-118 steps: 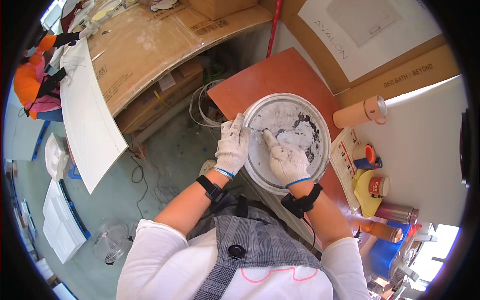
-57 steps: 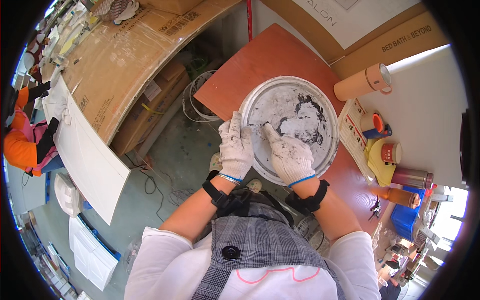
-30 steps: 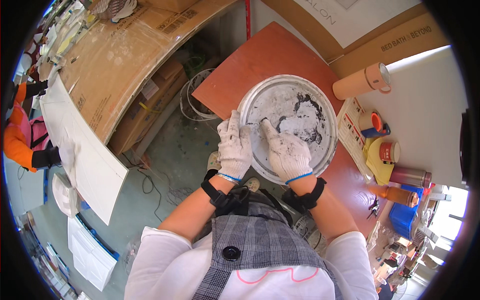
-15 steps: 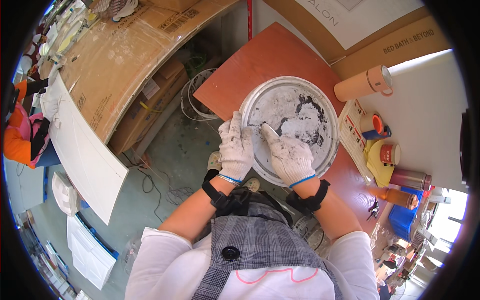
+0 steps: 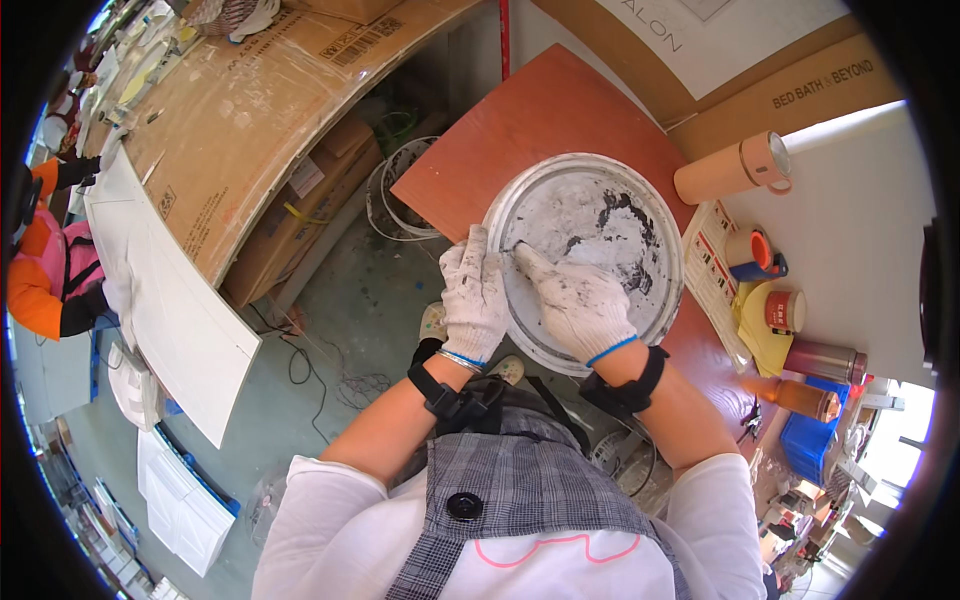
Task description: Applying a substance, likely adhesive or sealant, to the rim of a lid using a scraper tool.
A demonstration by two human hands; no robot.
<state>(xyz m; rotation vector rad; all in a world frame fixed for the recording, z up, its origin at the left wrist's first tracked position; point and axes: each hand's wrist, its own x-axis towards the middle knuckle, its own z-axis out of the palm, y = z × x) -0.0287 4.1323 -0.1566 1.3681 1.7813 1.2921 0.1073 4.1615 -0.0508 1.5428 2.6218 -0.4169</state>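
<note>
A round, pale metal pan or lid (image 5: 674,290) with a raised rim lies on a red-brown board. Grey-white powdery material (image 5: 560,210) with dark patches covers much of its inside. My left hand (image 5: 472,300), in a smudged white knit glove, rests along the left rim, fingers stretched out and close together. Inside the pan, my right hand (image 5: 585,305), gloved alike, bends over the lower left part. One digit points toward the left rim; the other fingers curl under the palm, where anything they hold is hidden.
The red-brown board (image 5: 520,120) carries an orange-pink tumbler (image 5: 725,172), a red-labelled cup (image 5: 785,312) and several bottles at right. A cardboard-covered table (image 5: 250,130) stands at left. A co-worker's orange sleeve (image 5: 35,295) is beside a white panel (image 5: 190,310). Cables lie on the floor.
My right hand has shifted slightly, its pointing digit now nearer the left rim. The dark patches in the powder look smaller. The co-worker's arm has moved down along the panel.
</note>
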